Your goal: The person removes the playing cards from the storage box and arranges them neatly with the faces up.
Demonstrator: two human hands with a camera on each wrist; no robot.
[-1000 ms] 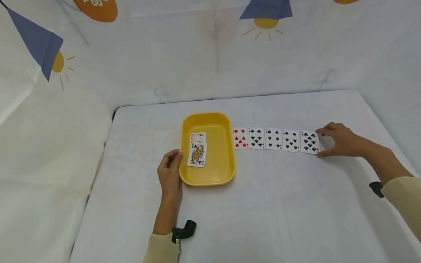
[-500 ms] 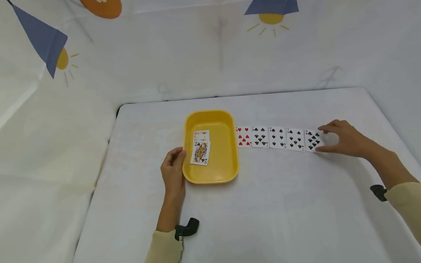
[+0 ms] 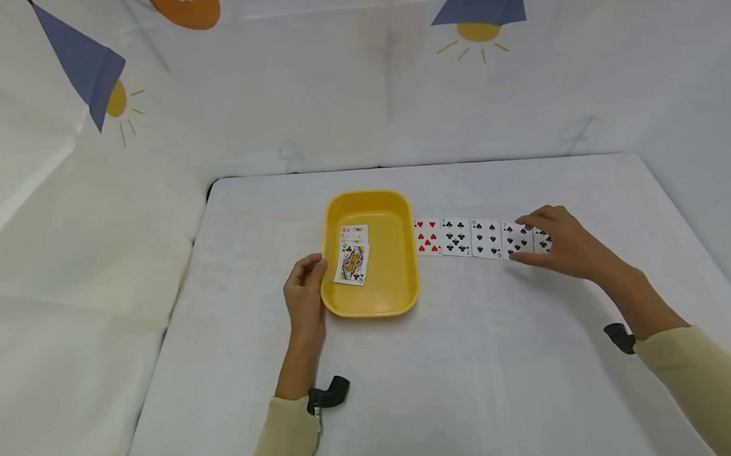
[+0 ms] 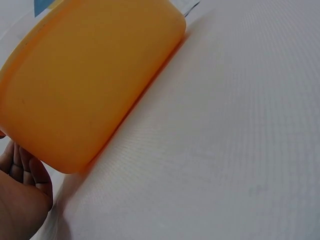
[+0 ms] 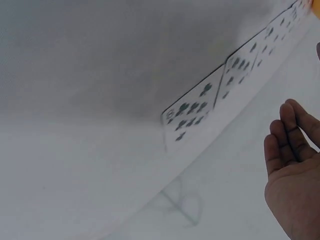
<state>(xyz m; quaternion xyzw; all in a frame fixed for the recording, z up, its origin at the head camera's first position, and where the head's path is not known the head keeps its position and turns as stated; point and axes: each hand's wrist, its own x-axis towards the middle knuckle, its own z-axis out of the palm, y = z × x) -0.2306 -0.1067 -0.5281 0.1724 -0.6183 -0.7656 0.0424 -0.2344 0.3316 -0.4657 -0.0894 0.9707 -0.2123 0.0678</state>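
My left hand (image 3: pixel 305 298) (image 4: pixel 25 197) pinches the left rim of a yellow tray (image 3: pixel 393 271) (image 4: pixel 90 80). Inside the tray, overlapping cards lie at the left, a queen of clubs (image 3: pixel 351 264) on top. To the tray's right runs a row of face-up cards: a seven of hearts (image 3: pixel 427 237), a seven of clubs (image 3: pixel 456 237), a six of spades (image 3: pixel 486 239), a seven of spades (image 3: pixel 516 238) and an eight of clubs (image 3: pixel 542 239) (image 5: pixel 192 116). Over the row's right end is my right hand (image 3: pixel 565 243) (image 5: pixel 295 175), thumb and fingers spread, nothing gripped; it partly hides the last card.
A white cloth covers the table (image 3: pixel 445 374), its back edge behind the tray and cards. Pale fabric walls (image 3: pixel 335 100) rise at the back and sides, printed with blue and orange shapes.
My right hand has moved left, from the row's right end to above the last two cards. My left hand keeps its hold on the tray. The head view has shifted slightly.
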